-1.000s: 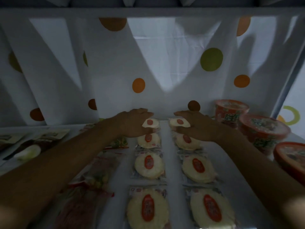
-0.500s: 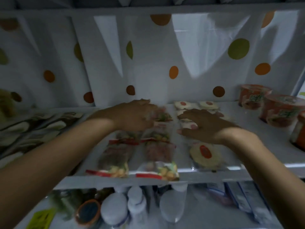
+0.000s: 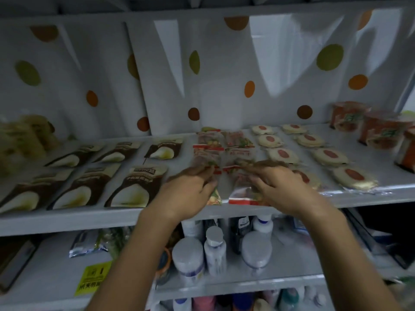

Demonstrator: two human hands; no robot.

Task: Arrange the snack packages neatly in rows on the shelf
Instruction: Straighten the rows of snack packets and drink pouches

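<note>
On the white shelf (image 3: 67, 218), two rows of clear snack packets with red trim (image 3: 208, 151) run front to back in the middle. My left hand (image 3: 188, 189) lies on the front packet of the left row (image 3: 215, 196), fingers bent over its far end. My right hand (image 3: 283, 185) lies on the front packet of the right row (image 3: 241, 196), fingers stretched out to the left. Both hands are blurred. Right of them lie two rows of round pale cakes with red labels (image 3: 327, 156). To the left lie brown-and-white packets (image 3: 134, 187) in rows.
Red instant-food cups (image 3: 379, 129) stand at the shelf's right end and yellowish snack bags (image 3: 22, 135) at the far left. A dotted white curtain (image 3: 224, 75) backs the shelf. The shelf below holds white bottles (image 3: 188, 254), a foil pouch (image 3: 87, 243) and a yellow tag (image 3: 93, 277).
Both hands drew back from the far end of the round cake rows and shifted left onto the front red-trimmed packets. The view pulled back, showing the shelf edge and lower shelves.
</note>
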